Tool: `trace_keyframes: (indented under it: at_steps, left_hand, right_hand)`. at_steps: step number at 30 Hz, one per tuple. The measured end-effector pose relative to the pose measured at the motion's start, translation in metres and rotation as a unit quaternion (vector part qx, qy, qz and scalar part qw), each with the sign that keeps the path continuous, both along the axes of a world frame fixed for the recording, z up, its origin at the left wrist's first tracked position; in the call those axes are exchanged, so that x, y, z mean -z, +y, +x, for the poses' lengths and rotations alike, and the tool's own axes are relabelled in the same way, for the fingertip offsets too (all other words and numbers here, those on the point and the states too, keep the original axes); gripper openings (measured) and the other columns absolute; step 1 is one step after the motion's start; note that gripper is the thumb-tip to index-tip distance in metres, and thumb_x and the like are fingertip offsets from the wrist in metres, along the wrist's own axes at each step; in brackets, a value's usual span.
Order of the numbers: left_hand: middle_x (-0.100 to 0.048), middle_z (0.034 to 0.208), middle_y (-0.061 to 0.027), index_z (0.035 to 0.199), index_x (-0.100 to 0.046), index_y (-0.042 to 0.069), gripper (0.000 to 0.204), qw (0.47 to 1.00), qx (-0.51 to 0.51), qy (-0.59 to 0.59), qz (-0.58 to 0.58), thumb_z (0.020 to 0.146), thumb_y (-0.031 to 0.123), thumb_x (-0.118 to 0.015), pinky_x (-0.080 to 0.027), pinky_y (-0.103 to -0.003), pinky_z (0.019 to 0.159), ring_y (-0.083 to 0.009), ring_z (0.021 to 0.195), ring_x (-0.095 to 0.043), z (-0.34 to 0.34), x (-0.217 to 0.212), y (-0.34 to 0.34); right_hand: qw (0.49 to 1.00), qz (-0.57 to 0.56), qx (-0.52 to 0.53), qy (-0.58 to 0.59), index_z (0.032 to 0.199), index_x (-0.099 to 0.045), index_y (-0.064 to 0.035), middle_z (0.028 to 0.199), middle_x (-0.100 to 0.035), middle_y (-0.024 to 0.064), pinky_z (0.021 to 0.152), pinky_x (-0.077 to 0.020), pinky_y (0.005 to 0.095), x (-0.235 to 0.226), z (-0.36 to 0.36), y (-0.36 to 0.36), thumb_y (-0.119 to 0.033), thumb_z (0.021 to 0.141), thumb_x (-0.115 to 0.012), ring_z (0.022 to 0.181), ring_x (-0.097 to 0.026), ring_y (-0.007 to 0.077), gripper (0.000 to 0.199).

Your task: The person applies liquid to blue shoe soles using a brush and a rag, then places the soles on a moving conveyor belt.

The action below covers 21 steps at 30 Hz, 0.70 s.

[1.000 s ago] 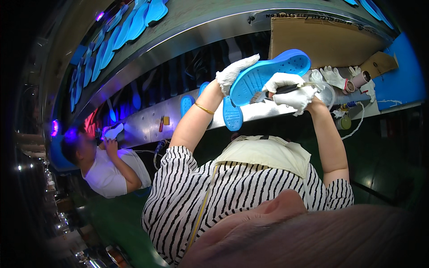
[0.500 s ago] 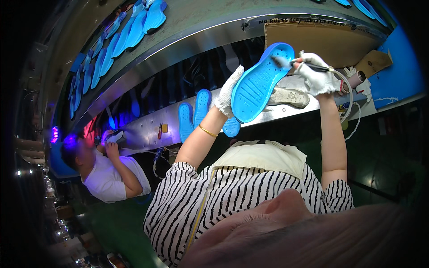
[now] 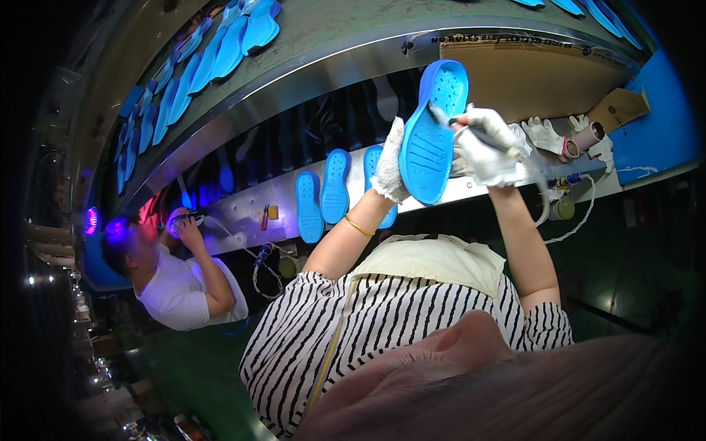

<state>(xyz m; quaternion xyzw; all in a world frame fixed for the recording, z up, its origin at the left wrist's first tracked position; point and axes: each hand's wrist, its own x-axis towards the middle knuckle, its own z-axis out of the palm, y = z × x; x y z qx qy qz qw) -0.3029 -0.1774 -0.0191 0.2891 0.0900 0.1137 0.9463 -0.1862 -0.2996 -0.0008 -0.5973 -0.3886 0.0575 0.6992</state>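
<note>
My left hand (image 3: 390, 169), in a white knit glove, grips a blue shoe sole (image 3: 428, 151) by its left edge. The sole is held up over the bench, tilted, its patterned face with holes and ridges toward me. In my gloved right hand (image 3: 489, 151) is a brush (image 3: 440, 115), its tip at the middle of the sole; the hand is slightly blurred. A pale hose (image 3: 546, 198) runs down from the brush hand. Left of the held sole, more blue soles lie on the metal bench: one at the left (image 3: 309, 209), another beside it (image 3: 335, 187), a third partly behind my left hand (image 3: 373, 158).
Many blue soles (image 3: 228, 51) lie on the belt (image 3: 331, 37) beyond the bench. Cardboard (image 3: 529, 81) stands behind my right hand; white gloves (image 3: 544, 136) and a tube-shaped roll (image 3: 588, 137) lie right. A co-worker (image 3: 187, 290) sits left, near a red-handled tool (image 3: 265, 218).
The held sole has turned more upright and moved slightly right. My right hand has moved left and down, bringing the brush from the sole's upper end to its middle.
</note>
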Motion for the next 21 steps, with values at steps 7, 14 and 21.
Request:
trace_keyframes:
  at_steps: [7,14,21]
  left_hand:
    - [-0.054,0.124,-0.019,0.137,-0.038,0.003,0.076,0.998,-0.014,-0.042,-0.041,0.091,0.064,-0.036,-0.05,-0.043,0.092,-0.0308,0.106,-0.059,-0.001,0.002,0.011]
    - [-0.058,0.119,-0.0187,0.135,-0.041,0.003,0.074,0.999,0.005,-0.047,0.012,0.092,0.063,-0.034,-0.051,-0.041,0.09,-0.0294,0.104,-0.061,-0.002,0.012,0.02]
    - [-0.061,0.115,-0.0163,0.132,-0.046,0.003,0.071,0.998,-0.002,-0.024,0.054,0.092,0.062,-0.037,-0.053,-0.04,0.087,-0.0272,0.097,-0.064,-0.003,-0.006,0.021]
  right_hand:
    - [0.983,0.006,-0.111,0.146,0.091,-0.06,0.0001,0.089,-0.065,0.0059,0.074,-0.0492,0.0241,-0.015,-0.025,-0.009,0.006,0.082,-0.064,0.076,-0.06,0.0092,0.011]
    - [0.984,-0.024,-0.17,-0.038,0.086,-0.061,-0.0004,0.092,-0.062,0.0108,0.075,-0.0519,0.0296,-0.012,-0.026,-0.024,0.01,0.073,-0.067,0.082,-0.063,0.017,0.018]
    - [0.941,0.0,-0.042,-0.335,0.082,-0.061,-0.0025,0.086,-0.065,0.0105,0.075,-0.0499,0.0332,-0.051,0.01,-0.024,0.007,0.067,-0.063,0.083,-0.063,0.027,0.019]
